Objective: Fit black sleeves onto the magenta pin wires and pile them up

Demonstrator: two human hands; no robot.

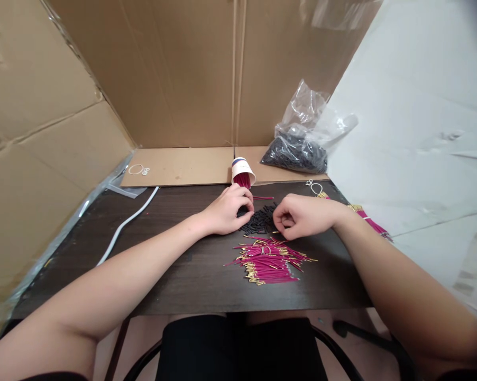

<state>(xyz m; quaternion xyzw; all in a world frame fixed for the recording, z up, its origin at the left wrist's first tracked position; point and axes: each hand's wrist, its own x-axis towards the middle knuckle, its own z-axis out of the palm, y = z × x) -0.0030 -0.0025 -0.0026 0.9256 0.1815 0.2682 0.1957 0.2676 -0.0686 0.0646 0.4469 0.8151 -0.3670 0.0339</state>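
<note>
A loose pile of short black tubes [262,221] lies on the dark table between my hands. My left hand [228,209] rests at the pile's left side, fingers curled and thumb close to the fingertips; whatever is in them is hidden. Over the pile's right edge, my right hand [302,217] is closed in a pinch. A small gold tip shows by its fingertips, but I cannot make out what is held. Just in front lies a heap of magenta wires [272,271] with gold ends, one bunch tied with a white band.
Behind the pile, a paper cup [242,168] lies tipped, with magenta wires inside. A clear bag [297,151] of black tubes sits against the cardboard wall [183,74]. More bundled wires [371,221] lie at right. A white cable [123,225] crosses the table's left side.
</note>
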